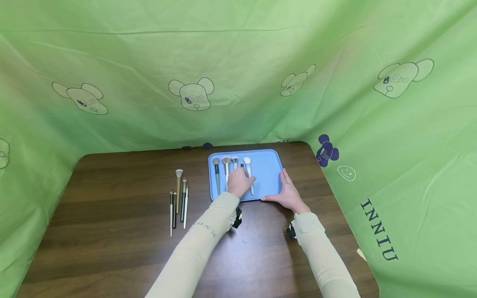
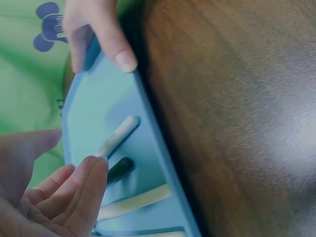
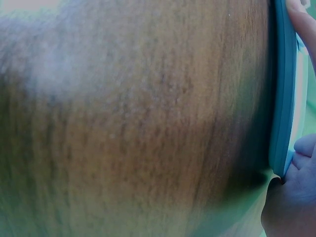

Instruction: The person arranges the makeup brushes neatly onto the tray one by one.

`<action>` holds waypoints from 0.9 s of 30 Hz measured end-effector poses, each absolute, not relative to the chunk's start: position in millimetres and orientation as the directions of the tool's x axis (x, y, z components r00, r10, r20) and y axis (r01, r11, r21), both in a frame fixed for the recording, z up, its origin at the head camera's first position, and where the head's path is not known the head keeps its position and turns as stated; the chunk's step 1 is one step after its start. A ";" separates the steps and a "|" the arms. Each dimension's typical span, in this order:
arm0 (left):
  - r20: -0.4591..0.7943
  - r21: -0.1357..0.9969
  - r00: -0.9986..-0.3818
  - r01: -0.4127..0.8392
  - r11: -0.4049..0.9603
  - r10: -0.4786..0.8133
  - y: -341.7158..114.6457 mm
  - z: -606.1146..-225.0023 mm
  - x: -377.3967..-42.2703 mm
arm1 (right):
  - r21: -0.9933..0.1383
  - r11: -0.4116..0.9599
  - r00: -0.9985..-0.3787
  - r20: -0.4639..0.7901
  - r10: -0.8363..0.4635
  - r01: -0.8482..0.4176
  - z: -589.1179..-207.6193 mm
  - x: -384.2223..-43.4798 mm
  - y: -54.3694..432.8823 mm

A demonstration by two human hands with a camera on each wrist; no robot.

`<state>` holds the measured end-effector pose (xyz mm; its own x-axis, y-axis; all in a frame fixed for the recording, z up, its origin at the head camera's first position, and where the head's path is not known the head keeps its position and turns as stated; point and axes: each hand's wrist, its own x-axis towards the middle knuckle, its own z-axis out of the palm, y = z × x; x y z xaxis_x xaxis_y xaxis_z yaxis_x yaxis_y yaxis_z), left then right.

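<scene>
A blue tray point(image 1: 266, 169) bears several makeup brushes laid side by side, among them a green-handled brush point(image 1: 218, 176) and a white brush point(image 1: 249, 169). Over the tray is my left hand point(image 1: 239, 182), its thumb held apart from its fingers. Those fingers are close by a dark brush point(image 2: 120, 170) lying partly hidden beneath them; whether they touch it I cannot tell. My right hand point(image 1: 288, 194) grips the tray's near right corner, thumb along the front rim and fingers along the right side. In the right wrist view only parts of that hand point(image 3: 291, 207) show.
Left of the tray, several more brushes lie grouped on the brown wooden table point(image 1: 112, 207), including a fluffy brown-handled brush point(image 1: 179, 186) and a thin white-handled brush point(image 1: 186, 209). A green printed curtain point(image 1: 238, 54) surrounds the table at the back and sides.
</scene>
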<state>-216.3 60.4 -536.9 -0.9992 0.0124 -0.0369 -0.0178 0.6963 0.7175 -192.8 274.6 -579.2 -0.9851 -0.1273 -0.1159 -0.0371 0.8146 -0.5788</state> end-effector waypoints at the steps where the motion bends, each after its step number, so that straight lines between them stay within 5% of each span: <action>1: -0.032 0.724 -0.999 -0.012 0.689 0.016 59.4 -536.1 -217.0 | -0.578 0.815 -0.985 -0.117 -0.127 -0.036 -579.2 -192.6 274.6; 27: 0.012 0.778 -0.996 0.066 0.625 0.091 -22.4 -533.8 -211.9 | -0.584 0.811 -0.985 -0.115 -0.130 -0.039 -578.7 -191.9 275.6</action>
<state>-211.9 -22.4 -533.8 -0.9958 0.0907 0.0118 0.0662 0.6252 0.7776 -191.9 275.6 -578.7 -0.9848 -0.1302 -0.1153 -0.0388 0.8107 -0.5842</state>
